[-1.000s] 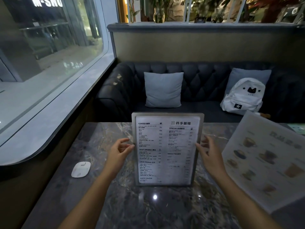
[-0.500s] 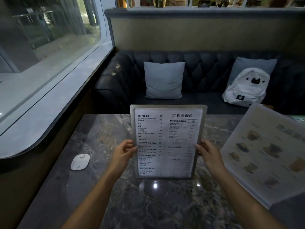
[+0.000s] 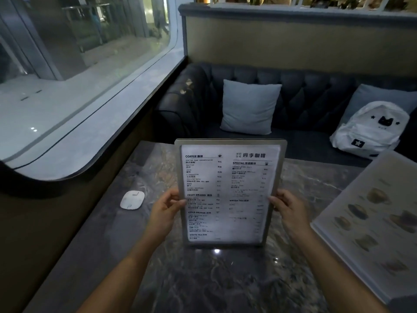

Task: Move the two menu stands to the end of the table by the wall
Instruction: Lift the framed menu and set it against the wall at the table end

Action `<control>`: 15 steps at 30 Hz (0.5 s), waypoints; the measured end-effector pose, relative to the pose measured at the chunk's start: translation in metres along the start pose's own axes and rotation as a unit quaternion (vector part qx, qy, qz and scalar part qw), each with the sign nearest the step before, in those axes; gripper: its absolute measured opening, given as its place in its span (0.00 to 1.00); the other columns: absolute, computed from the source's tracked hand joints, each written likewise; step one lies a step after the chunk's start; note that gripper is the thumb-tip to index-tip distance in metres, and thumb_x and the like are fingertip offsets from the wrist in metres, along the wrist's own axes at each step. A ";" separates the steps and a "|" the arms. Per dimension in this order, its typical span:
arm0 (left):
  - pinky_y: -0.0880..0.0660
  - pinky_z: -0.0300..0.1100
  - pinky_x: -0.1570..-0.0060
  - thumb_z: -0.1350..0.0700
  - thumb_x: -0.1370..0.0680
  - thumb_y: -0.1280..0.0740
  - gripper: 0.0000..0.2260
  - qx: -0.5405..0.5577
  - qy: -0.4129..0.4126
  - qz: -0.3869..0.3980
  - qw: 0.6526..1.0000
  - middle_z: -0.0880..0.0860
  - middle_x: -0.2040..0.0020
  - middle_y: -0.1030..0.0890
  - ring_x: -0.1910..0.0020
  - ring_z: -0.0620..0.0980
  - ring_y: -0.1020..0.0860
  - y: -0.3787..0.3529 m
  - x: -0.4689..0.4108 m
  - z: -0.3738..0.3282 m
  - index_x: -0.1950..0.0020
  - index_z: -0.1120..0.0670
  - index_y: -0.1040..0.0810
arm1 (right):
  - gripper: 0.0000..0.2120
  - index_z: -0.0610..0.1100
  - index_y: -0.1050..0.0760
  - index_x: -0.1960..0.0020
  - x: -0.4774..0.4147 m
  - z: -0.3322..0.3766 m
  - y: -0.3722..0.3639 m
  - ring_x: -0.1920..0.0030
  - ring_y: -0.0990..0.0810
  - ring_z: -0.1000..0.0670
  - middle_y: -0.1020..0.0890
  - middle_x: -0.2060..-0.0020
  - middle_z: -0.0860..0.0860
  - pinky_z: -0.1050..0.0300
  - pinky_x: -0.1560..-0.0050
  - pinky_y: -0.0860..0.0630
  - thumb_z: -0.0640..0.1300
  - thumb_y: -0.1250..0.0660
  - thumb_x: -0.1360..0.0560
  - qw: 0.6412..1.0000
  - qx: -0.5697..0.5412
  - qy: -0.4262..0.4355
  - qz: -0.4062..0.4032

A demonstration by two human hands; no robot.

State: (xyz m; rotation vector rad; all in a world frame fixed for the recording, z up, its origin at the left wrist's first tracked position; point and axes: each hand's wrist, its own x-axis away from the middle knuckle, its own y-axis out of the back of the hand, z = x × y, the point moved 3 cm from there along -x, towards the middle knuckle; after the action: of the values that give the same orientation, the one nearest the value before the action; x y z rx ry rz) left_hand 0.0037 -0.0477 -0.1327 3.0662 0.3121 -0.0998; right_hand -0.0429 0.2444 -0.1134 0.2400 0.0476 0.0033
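Observation:
A metal-framed menu stand with a printed drinks list (image 3: 229, 190) stands upright over the middle of the dark marble table (image 3: 203, 285). My left hand (image 3: 165, 211) grips its left edge and my right hand (image 3: 287, 207) grips its right edge, both about halfway up. Whether its base touches the table I cannot tell. A second menu stand with pictures of drinks (image 3: 374, 222) leans at the right edge of view, untouched.
A small white rounded device (image 3: 132, 199) lies on the table near the window wall (image 3: 94, 141) on the left. Beyond the table is a dark tufted sofa (image 3: 304, 91) with a grey cushion (image 3: 249, 107) and a white backpack (image 3: 370, 129).
Both hands went from hovering beside the text menu stand to gripping its edges. The view has swung left toward the window.

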 end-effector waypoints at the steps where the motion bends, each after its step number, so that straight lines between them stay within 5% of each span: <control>1: 0.23 0.31 0.62 0.68 0.27 0.36 0.11 -0.002 -0.004 -0.015 1.000 0.45 0.64 0.17 0.62 0.40 0.20 0.008 0.006 -0.002 0.60 0.53 0.23 | 0.09 0.51 0.24 0.58 0.001 0.004 -0.008 0.56 0.19 0.50 0.18 0.59 0.50 0.57 0.58 0.24 0.38 0.37 0.26 1.000 -0.009 0.002 0.015; 7: 0.23 0.31 0.62 0.68 0.27 0.35 0.06 -0.022 -0.008 -0.102 0.994 0.52 0.61 0.19 0.63 0.41 0.20 0.069 0.052 -0.011 0.58 0.57 0.23 | 0.09 0.49 0.23 0.58 0.007 0.030 -0.064 0.63 0.20 0.60 0.19 0.61 0.50 0.68 0.64 0.25 0.37 0.37 0.26 0.994 -0.002 0.049 0.094; 11: 0.25 0.28 0.65 0.68 0.27 0.35 0.13 -0.034 0.007 -0.181 0.983 0.46 0.67 0.17 0.65 0.38 0.20 0.111 0.093 -0.011 0.63 0.49 0.24 | 0.04 0.40 0.22 0.56 0.015 0.041 -0.112 0.60 0.21 0.51 0.19 0.61 0.47 0.58 0.59 0.23 0.37 0.36 0.27 0.983 0.031 0.086 0.156; 15: 0.24 0.29 0.63 0.67 0.27 0.35 0.11 -0.042 0.019 -0.250 0.967 0.45 0.64 0.17 0.63 0.38 0.20 0.152 0.138 -0.012 0.60 0.50 0.22 | 0.06 0.49 0.23 0.58 0.029 0.050 -0.164 0.63 0.22 0.58 0.20 0.63 0.55 0.69 0.64 0.27 0.39 0.35 0.27 0.969 0.030 0.095 0.224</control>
State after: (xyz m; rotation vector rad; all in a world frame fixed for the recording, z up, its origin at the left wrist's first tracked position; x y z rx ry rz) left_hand 0.1706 -0.1683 -0.1225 2.8324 1.0540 -0.0474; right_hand -0.0116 0.0737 -0.1048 0.3069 0.1832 0.4762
